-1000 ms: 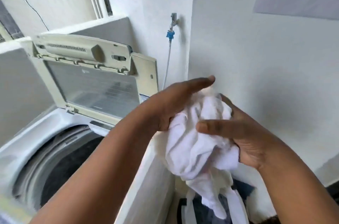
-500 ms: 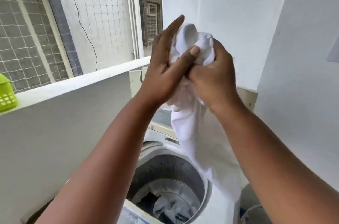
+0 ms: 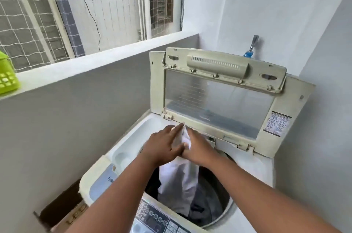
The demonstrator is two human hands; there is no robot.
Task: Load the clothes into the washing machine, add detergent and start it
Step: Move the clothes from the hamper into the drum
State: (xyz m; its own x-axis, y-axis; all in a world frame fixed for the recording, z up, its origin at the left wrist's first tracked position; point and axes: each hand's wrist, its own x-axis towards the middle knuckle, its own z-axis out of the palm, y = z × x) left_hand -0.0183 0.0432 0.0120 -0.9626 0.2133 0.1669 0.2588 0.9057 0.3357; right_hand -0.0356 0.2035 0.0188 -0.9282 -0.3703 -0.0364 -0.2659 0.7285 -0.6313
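White cloth garment, soft and crumpled, is pinched between left hand and right hand over washing machine drum; panel lettering illegible.

ledge and washer
a green basket sits on the ledge; dark clothes lie in the washing machine drum.
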